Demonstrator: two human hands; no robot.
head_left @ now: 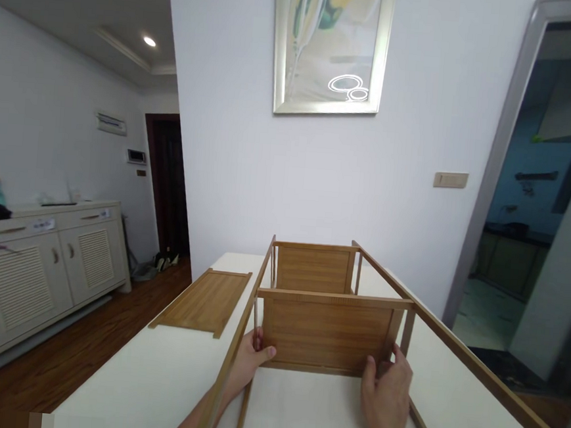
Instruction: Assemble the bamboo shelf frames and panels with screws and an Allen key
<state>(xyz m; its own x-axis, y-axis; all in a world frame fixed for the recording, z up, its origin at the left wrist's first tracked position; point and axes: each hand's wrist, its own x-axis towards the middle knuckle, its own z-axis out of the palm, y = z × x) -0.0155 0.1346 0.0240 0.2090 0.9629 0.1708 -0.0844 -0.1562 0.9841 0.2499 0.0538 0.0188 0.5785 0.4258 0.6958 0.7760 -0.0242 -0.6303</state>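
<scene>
A wooden frame (384,272) with long side rails lies on the white table, its far end toward the wall. Inside it, a brown wooden shelf panel (325,332) stands upright, just below a crossbar (333,299). My left hand (253,356) reaches in past the left rail and grips the panel's lower left edge, thumb on the near face. At the lower right corner, my right hand (386,387) holds the panel, fingers round its right edge. Another wooden panel (315,268) is fitted at the frame's far end.
A loose wooden panel (204,302) lies flat on the white table (119,376), left of the frame. A white cabinet (89,251) stands at the far left. Beyond the table is a wall with a framed picture (326,112); a doorway (492,158) opens at right.
</scene>
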